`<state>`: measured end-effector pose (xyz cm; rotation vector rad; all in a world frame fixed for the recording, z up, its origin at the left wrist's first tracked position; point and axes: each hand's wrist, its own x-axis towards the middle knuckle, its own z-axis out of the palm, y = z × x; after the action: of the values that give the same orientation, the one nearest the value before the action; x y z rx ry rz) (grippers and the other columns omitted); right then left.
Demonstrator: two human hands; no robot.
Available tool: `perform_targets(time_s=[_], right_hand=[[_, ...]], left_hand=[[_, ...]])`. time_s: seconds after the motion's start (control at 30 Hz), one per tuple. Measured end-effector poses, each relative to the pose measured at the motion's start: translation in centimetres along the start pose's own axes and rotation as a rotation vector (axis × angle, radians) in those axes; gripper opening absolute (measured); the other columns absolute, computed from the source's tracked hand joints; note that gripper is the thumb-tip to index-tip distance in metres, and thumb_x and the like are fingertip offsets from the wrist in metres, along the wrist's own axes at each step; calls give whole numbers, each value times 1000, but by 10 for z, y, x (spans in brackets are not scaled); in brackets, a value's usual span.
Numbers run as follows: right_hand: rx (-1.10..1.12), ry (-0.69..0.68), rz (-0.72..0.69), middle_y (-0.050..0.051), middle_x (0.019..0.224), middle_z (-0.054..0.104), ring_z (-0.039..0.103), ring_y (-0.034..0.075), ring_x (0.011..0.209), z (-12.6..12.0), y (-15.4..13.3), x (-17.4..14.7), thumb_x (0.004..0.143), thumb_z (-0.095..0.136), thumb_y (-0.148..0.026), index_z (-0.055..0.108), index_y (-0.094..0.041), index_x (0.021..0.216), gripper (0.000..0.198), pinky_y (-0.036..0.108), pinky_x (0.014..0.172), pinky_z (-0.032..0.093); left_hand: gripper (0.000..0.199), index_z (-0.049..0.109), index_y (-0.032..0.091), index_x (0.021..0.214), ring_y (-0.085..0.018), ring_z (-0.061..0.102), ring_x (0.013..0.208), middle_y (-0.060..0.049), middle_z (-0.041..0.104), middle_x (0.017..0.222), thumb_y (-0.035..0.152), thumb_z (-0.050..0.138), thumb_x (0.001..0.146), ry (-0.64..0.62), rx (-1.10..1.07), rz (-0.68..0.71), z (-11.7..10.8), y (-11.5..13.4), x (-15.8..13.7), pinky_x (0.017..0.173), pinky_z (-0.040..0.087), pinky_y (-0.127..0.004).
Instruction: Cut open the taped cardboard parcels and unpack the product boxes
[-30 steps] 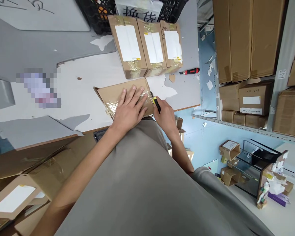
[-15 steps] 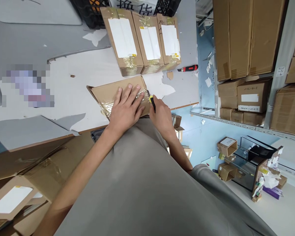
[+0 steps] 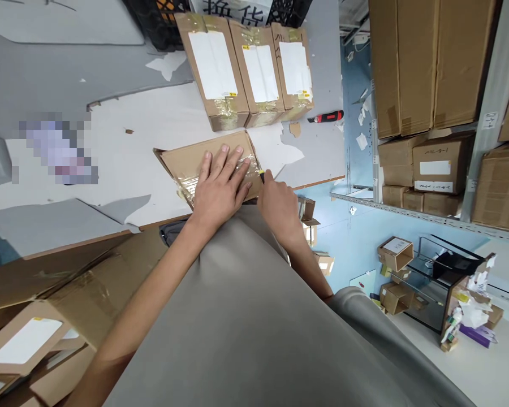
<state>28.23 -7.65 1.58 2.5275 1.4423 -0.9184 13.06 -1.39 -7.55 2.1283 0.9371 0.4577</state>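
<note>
A taped cardboard box point(image 3: 182, 161) lies on the table near its front edge. My left hand point(image 3: 219, 183) rests on top of it, fingers spread flat over the cardboard and shiny tape. At the box's right side, my right hand point(image 3: 277, 203) is closed around a black and yellow utility knife point(image 3: 262, 173). Only a small part of that knife shows, and its blade is hidden. Another utility knife point(image 3: 327, 117), red and black, lies on the table farther right.
Three taped boxes with white labels point(image 3: 261, 73) stand behind, against a black crate point(image 3: 163, 28). A pixelated item point(image 3: 57, 147) is at the left. Open cartons point(image 3: 25, 339) sit below the table's left side. Shelving with cardboard boxes point(image 3: 432, 164) rises at the right.
My right hand has turned slightly, so less of the knife shows now. The left hand stays flat on the box. The whole view has shifted a little.
</note>
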Motion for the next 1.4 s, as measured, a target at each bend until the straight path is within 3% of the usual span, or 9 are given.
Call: perform_targets(time_s=[0.27,0.4,0.5,0.63,0.73,0.83,1.07,1.27,1.4], right_hand=[[-92,-74,7,21,113,87,84,40,103,-22,11,-32,116,48,-20,72,-18,140,34,46,90,62],[114,64,-29,13,112,89,85,33,93,-20,45,-25,122,46,-36,69,-25,146,35,42,90,64],[402,118,-55,13,124,88,84,26,90,14,77,26,122,45,-52,66,-25,142,40,41,91,68],[916,-54,-11,13,119,87,83,23,100,88,85,117,110,61,-72,63,-26,124,48,42,94,71],[967,-138,6,10,113,86,81,23,104,129,67,152,102,67,-71,64,-26,115,46,44,101,70],[889,-102,-132,11,126,86,78,25,120,145,49,152,103,62,-66,70,-24,118,45,44,110,67],[688,69,-286,17,127,83,76,28,118,115,57,117,108,46,-57,70,-19,125,47,41,109,62],[300,230,-160,20,129,83,75,32,113,60,82,91,116,38,-47,70,-20,139,48,42,102,61],[128,233,-100,22,134,84,77,38,118,42,83,86,115,38,-37,70,-18,151,52,48,105,60]], left_hand=[[67,52,41,180,-40,33,182,-7,49,189,55,61,115,-11,37,11,-6,-2,-3,149,13,-78],[66,53,41,179,-39,32,183,-7,49,189,53,61,115,-10,68,1,-25,-18,-28,150,15,-76],[61,59,40,176,-38,31,183,-7,51,187,52,58,116,34,105,-29,-41,-42,-58,149,17,-74],[54,69,37,168,-36,35,182,-10,52,186,54,50,120,135,146,-44,-61,-74,-94,149,25,-69],[53,74,36,162,-34,40,180,-10,54,185,57,47,121,221,154,-66,-71,-82,-113,146,34,-64],[56,78,34,158,-35,51,174,-11,62,179,62,47,121,347,140,-128,-79,-73,-127,140,46,-62],[53,84,31,150,-39,73,152,-11,77,161,62,81,106,585,-76,-324,-72,-42,-132,130,59,-63],[64,90,24,134,-39,73,151,-14,78,160,76,87,95,566,-477,-528,-17,-67,-106,118,70,-57],[65,88,22,126,-39,77,144,-16,79,155,77,87,93,533,-616,-553,19,-87,-94,111,73,-55]])
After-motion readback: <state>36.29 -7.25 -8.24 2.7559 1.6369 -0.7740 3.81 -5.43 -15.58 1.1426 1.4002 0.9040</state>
